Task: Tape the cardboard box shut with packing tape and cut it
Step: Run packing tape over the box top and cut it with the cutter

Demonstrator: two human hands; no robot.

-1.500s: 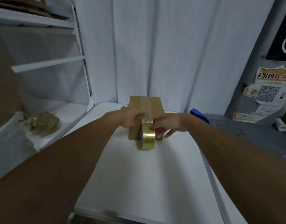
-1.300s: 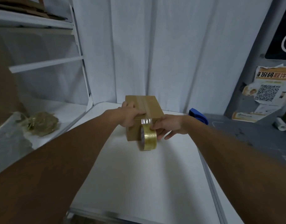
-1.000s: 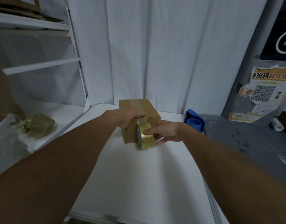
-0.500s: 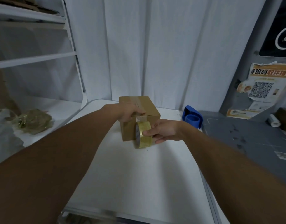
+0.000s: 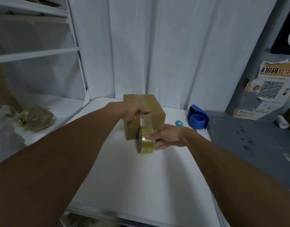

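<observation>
"What could go wrong here?"

"The strip [image 5: 146, 122] stretched between both sets of fingers could twist or wrinkle if the right hand [image 5: 167, 138] swings the roll [image 5: 146, 143] sideways."

"How do they hold?"

"Right fingers [image 5: 150, 136] are wrapped round the roll, just below the left hand [image 5: 132, 112], whose fingers clamp the near top edge of the box [image 5: 157, 112], pinning the strip. A small cutter [image 5: 179, 123] lies on the table [image 5: 124, 177] just beyond the right knuckles."
</observation>
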